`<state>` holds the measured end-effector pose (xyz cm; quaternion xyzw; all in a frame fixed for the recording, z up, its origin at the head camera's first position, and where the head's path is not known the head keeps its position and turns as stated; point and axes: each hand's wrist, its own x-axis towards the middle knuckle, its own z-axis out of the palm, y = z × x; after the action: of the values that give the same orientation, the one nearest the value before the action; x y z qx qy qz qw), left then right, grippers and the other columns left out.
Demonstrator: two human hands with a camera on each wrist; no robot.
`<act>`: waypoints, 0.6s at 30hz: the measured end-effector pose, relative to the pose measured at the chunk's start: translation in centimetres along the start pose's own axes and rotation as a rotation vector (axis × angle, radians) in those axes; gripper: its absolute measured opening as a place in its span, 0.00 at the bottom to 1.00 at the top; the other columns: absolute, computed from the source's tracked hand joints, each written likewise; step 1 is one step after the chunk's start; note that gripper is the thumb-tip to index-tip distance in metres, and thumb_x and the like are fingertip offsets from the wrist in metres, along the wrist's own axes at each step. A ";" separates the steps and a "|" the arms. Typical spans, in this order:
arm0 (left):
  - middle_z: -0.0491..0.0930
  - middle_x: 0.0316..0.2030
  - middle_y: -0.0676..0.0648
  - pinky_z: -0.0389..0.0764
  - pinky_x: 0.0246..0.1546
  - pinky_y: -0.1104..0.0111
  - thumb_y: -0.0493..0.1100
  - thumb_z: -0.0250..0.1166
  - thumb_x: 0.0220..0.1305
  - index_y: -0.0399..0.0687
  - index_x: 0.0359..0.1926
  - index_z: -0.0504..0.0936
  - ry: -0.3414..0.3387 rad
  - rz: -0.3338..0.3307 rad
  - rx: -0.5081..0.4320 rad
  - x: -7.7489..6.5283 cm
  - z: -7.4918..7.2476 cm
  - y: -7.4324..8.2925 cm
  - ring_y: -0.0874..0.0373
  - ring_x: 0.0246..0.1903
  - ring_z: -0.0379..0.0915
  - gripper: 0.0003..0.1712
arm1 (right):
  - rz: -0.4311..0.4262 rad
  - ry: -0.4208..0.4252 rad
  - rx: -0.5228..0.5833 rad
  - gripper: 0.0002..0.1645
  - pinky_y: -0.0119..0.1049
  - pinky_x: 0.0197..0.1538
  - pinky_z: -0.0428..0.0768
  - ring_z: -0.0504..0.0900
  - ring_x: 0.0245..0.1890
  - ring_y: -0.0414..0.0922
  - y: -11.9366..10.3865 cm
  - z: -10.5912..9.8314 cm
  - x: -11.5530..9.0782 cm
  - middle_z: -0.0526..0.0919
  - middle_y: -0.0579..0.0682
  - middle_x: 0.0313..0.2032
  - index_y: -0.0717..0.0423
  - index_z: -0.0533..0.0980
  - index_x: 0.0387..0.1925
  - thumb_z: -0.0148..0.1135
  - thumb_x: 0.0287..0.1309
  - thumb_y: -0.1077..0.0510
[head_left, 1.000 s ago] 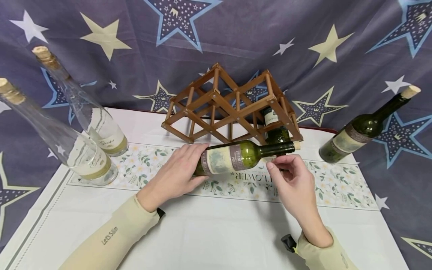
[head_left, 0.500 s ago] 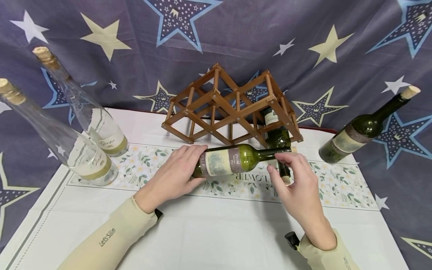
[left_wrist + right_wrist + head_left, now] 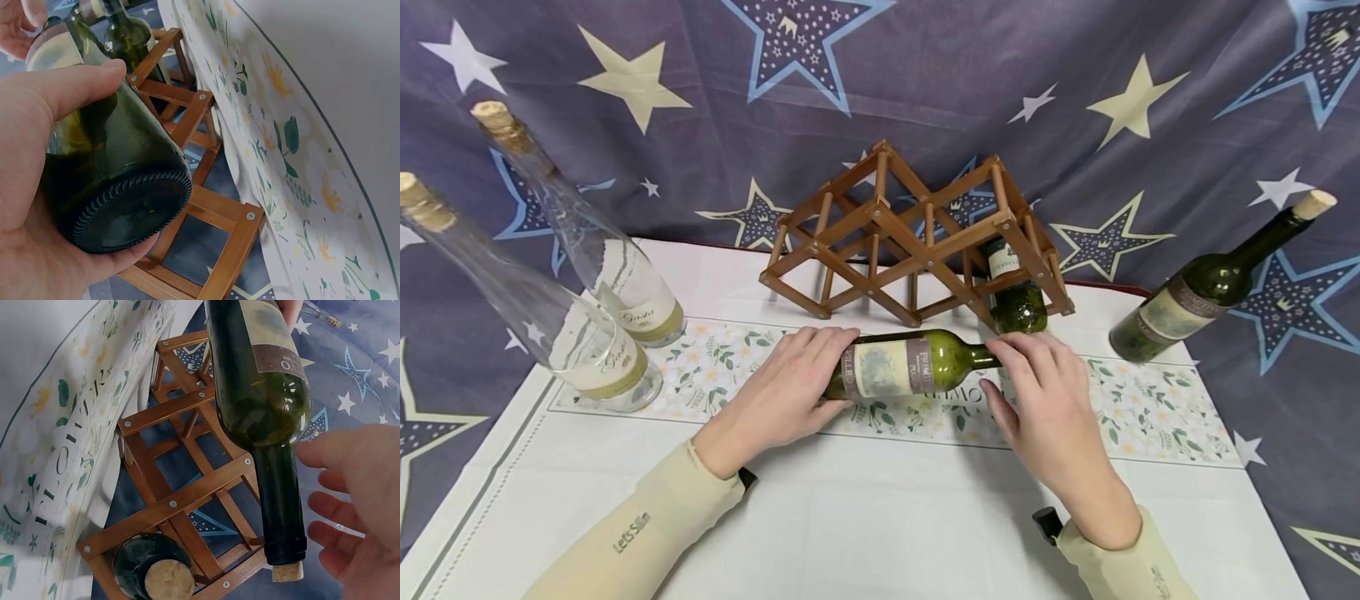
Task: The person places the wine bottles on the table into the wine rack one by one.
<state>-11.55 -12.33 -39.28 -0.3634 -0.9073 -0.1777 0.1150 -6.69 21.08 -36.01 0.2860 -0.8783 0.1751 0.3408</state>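
left hand (image 3: 786, 379) around green bottle (image 3: 898, 367)

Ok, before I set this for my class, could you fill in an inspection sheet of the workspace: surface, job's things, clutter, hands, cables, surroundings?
Surface: white tablecloth with a floral band across it.
Job's things: held green bottle, roughly level, cork in; wooden rack with a racked bottle at its right end.
Clutter: nothing seen beyond other corked bottles: front clear bottle and rear clear bottle at left, standing green bottle at right.
Hands: left hand grips the held green bottle near its base; right hand is at its neck, contact unclear.
Cables: nothing seen.
Surroundings: dark star-patterned curtain behind.
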 end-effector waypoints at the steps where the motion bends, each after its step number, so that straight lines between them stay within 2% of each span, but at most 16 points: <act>1: 0.75 0.65 0.42 0.72 0.63 0.48 0.51 0.82 0.59 0.41 0.76 0.65 -0.001 0.005 0.003 0.0 0.0 0.0 0.43 0.58 0.72 0.51 | -0.007 -0.026 -0.005 0.26 0.65 0.56 0.70 0.75 0.58 0.68 0.1 0.0 0.0 0.81 0.63 0.58 0.63 0.77 0.64 0.61 0.72 0.53; 5: 0.76 0.64 0.42 0.73 0.61 0.48 0.52 0.82 0.59 0.41 0.75 0.65 -0.006 0.015 0.015 -0.2 0.0 0.1 0.44 0.57 0.72 0.51 | -0.020 -0.146 -0.026 0.30 0.62 0.65 0.70 0.75 0.62 0.66 0.4 0.1 -0.2 0.80 0.63 0.60 0.65 0.75 0.67 0.67 0.66 0.57; 9: 0.76 0.65 0.42 0.74 0.58 0.48 0.52 0.81 0.60 0.41 0.75 0.66 -0.017 0.020 0.029 -0.3 0.0 0.2 0.44 0.58 0.71 0.50 | -0.035 -0.239 -0.053 0.34 0.59 0.69 0.70 0.76 0.62 0.64 0.5 0.2 -0.3 0.80 0.62 0.61 0.65 0.73 0.69 0.72 0.64 0.59; 18: 0.75 0.65 0.42 0.73 0.61 0.47 0.50 0.81 0.59 0.41 0.76 0.66 -0.044 0.036 0.058 -0.3 -0.1 0.4 0.43 0.59 0.71 0.50 | -0.054 -0.315 -0.086 0.33 0.58 0.68 0.72 0.78 0.59 0.61 0.4 0.7 -0.5 0.81 0.61 0.59 0.64 0.74 0.69 0.72 0.66 0.60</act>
<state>-10.98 -12.30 -39.18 -0.3799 -0.9077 -0.1410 0.1087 -6.97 21.23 -36.85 0.3185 -0.9196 0.0812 0.2152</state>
